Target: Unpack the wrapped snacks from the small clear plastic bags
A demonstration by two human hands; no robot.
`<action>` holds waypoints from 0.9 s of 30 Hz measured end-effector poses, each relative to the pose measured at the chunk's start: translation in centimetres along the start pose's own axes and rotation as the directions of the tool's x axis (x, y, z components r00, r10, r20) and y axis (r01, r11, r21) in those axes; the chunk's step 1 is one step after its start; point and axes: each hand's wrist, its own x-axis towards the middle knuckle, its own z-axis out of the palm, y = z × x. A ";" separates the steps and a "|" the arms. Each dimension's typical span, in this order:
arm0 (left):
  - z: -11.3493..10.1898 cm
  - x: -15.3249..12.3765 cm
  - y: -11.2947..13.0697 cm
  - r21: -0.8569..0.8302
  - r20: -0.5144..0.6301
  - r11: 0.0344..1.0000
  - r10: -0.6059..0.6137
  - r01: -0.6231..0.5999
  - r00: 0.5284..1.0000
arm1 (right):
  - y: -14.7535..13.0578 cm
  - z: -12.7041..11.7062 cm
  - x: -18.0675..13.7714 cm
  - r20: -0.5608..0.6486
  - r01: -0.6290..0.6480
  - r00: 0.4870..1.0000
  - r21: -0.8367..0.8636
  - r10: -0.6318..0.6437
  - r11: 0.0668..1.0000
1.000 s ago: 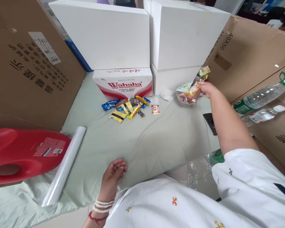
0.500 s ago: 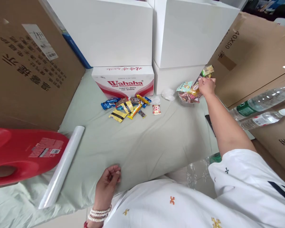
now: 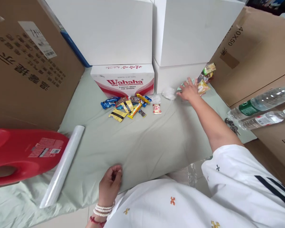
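My right hand [image 3: 189, 91] is spread out over the snack packets beside the lower white box, its fingers on a pale green packet [image 3: 194, 83] that they mostly cover. Just right of it lies a yellow-orange packet [image 3: 203, 87]. More small wrapped snacks [image 3: 207, 72] are bunched against the cardboard at the back right. My left hand [image 3: 111, 182] rests at the near edge of the cloth, fingers curled in toward the thumb, with nothing visible in it. Ahead of it, blue, yellow and brown wrapped snacks [image 3: 127, 106] lie in a pile, and a small red-and-cream packet [image 3: 157, 109] lies apart.
A Wahaba-style printed carton [image 3: 125, 80] and white boxes [image 3: 185, 31] stand behind the snacks. Crumpled clear plastic [image 3: 169, 93] lies left of my right hand. A red jug [image 3: 26, 155] and a white roll [image 3: 63, 164] are at left; bottles [image 3: 261, 103] and keys [image 3: 232, 126] at right.
My right hand has moved left from the packets near the cardboard and its fingers have spread. The keys at the right now show. My left hand has barely moved.
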 end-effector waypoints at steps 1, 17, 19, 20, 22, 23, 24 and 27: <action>0.0 -0.1 -0.2 0.025 -0.008 0.999 0.027 -0.027 1.000 | 0.9 0.2 0.2 0.043 -0.013 0.999 -0.014 0.013 1.000; 2.2 2.5 7.1 0.061 0.051 0.920 0.384 -0.387 0.922 | 5.1 1.3 -0.7 0.096 -0.032 0.995 0.128 0.019 0.991; 5.1 4.8 11.5 -0.107 0.127 0.933 0.355 -0.343 0.926 | 5.3 1.6 -0.3 0.090 -0.019 0.996 0.157 0.005 0.987; 7.1 6.3 14.0 -0.207 0.190 0.939 0.315 -0.276 0.930 | 5.4 1.8 -0.2 0.081 -0.006 0.997 0.170 -0.007 0.985; 12.0 9.4 18.8 -0.368 0.380 0.929 0.187 -0.038 0.906 | 5.6 2.0 0.0 0.068 0.016 0.997 0.190 -0.029 0.982; 14.8 11.1 21.1 -0.387 0.425 0.922 0.172 0.007 0.889 | 5.7 2.1 0.0 0.067 0.018 0.997 0.198 -0.032 0.980; 17.6 12.6 23.2 -0.395 0.455 0.918 0.168 0.030 0.875 | 5.7 2.1 -0.1 0.066 0.015 0.997 0.205 -0.029 0.979; 25.6 16.7 28.4 -0.408 0.527 0.910 0.164 0.079 0.834 | 6.0 2.1 -0.2 0.068 0.004 0.997 0.220 -0.020 0.976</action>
